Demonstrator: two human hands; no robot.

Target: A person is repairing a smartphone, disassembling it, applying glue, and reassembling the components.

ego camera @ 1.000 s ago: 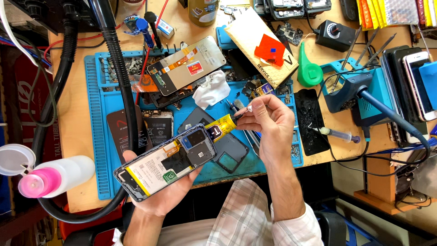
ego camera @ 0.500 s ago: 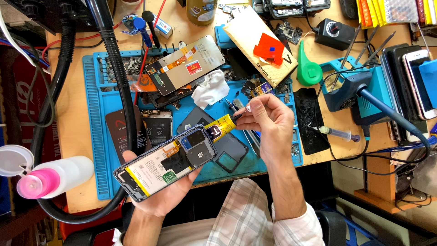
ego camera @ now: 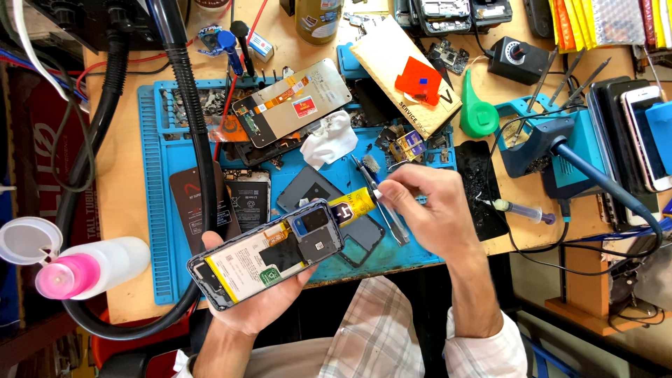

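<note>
Opened phone [ego camera: 269, 260], back cover off, lies clamped in the left hand [ego camera: 262, 304] over the surface's near edge, long axis running lower-left to upper-right, its camera end toward the right hand [ego camera: 430, 213], which pinches a yellow glue tube [ego camera: 353, 205] there.

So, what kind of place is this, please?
Most likely a phone repair workbench. The left hand holds an opened phone with its battery showing, the right hand holds a yellow glue tube at it, and spare screens and tools lie on a blue work mat.
</note>
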